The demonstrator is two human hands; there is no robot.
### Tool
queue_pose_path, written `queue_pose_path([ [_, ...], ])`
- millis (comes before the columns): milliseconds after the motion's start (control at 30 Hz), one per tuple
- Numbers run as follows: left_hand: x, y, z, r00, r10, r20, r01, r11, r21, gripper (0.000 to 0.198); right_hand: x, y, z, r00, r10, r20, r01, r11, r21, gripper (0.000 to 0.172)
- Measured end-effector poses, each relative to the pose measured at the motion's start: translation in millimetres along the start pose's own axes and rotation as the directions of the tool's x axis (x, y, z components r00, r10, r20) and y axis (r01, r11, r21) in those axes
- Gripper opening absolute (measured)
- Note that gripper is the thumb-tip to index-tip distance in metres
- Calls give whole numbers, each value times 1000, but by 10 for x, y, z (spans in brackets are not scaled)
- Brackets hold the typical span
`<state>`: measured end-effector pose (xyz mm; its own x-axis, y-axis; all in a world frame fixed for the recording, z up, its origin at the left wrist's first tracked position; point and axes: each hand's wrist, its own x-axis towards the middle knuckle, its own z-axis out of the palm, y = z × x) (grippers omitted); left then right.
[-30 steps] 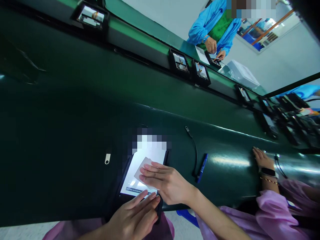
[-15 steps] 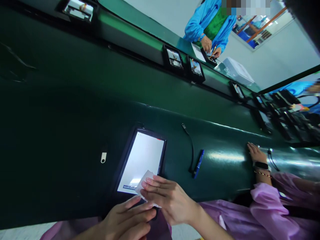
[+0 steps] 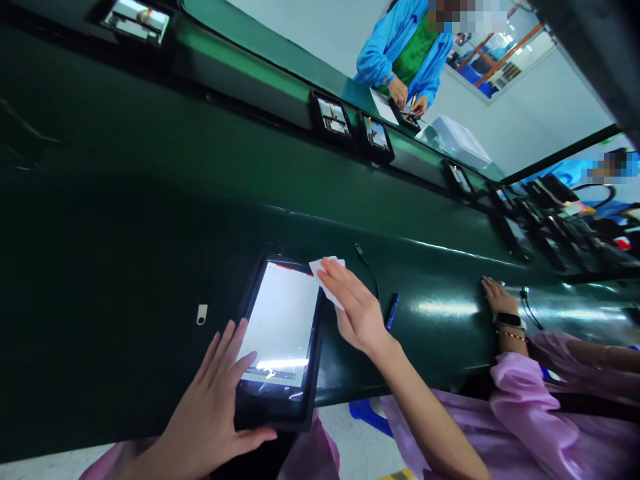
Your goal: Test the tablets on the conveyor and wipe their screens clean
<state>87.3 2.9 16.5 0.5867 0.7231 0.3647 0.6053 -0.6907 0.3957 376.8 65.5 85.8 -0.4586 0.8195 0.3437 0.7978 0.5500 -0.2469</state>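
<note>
A black tablet [image 3: 285, 327] with a lit white screen lies on the dark green bench [image 3: 125, 253] in front of me. My left hand [image 3: 215, 400] rests flat on its near left corner, fingers spread, thumb under the lower edge. My right hand [image 3: 353, 303] presses a small white wipe [image 3: 324, 268] with flat fingers onto the tablet's far right corner.
A blue pen [image 3: 391, 312] and a short black cable [image 3: 367, 267] lie right of the tablet, a small white tag [image 3: 201, 314] to its left. A neighbour's hand [image 3: 497, 299] with a watch rests on the bench. Several tablets [image 3: 350, 123] ride the conveyor; a person in blue [image 3: 400, 53] works beyond.
My right hand has slid the wipe from the tablet's near edge up to its far right corner. My left hand has opened and moved onto the near left corner.
</note>
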Motion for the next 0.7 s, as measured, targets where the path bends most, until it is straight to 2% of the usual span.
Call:
queue_pose_path([
  [100,7,25,1,999,-42,26,41,999,18,119,46,95,268,995,-1,104,11,995,-94,67],
  [200,18,45,0,997,-65,36,65,998,7,119,-123,-52,392,991,-17,130,28,996,-85,71],
  [400,12,40,11,993,-101,55,101,995,-3,113,-514,-558,295,977,-25,213,19,999,28,80],
  [567,29,34,9,999,-52,13,53,999,-14,107,-729,-885,281,957,-69,283,47,995,85,73],
  [700,51,48,-1,995,-92,45,92,996,-4,107,-861,-1049,242,937,-125,326,87,988,130,65],
])
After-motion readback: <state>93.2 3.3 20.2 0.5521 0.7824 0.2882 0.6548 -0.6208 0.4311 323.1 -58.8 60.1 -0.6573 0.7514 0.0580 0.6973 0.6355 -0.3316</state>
